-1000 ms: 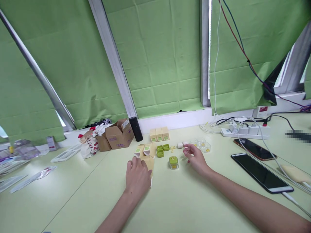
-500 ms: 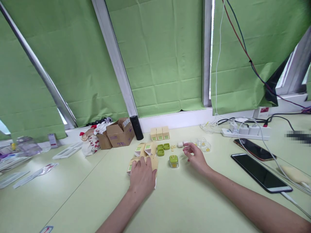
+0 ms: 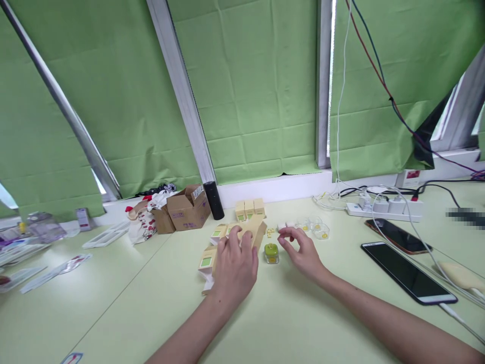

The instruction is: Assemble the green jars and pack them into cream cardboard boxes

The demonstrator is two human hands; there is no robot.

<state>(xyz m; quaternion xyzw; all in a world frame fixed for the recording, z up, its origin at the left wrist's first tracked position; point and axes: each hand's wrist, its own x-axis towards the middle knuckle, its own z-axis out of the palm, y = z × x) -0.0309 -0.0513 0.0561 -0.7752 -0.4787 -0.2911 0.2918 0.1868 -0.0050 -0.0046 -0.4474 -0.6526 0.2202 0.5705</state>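
Observation:
My left hand (image 3: 235, 263) is closed on a small cream cardboard box (image 3: 257, 227), which tilts up past the fingers; the palm side is hidden. Beside and beneath that hand are other cream boxes with green labels (image 3: 205, 261). My right hand (image 3: 303, 255) is empty, fingers bent with a gap between thumb and forefinger. Just left of it stands a small clear jar with a green lid (image 3: 271, 253). Tiny yellow pieces (image 3: 270, 231) lie behind the jar. White cylindrical pieces (image 3: 282, 227) and clear cups with yellow marks (image 3: 321, 231) sit beyond my right hand.
Three cream boxes (image 3: 249, 208) stand by the wall. Behind left are a black cylinder (image 3: 213, 200) and an open cardboard carton (image 3: 188, 208). Phones (image 3: 408, 273), cables and a power strip (image 3: 382, 209) occupy the right. Plastic trays (image 3: 106, 235) lie left.
My left hand has raised a cream box and moved slightly right, covering the green lids seen before. My right hand has shifted left toward the jar.

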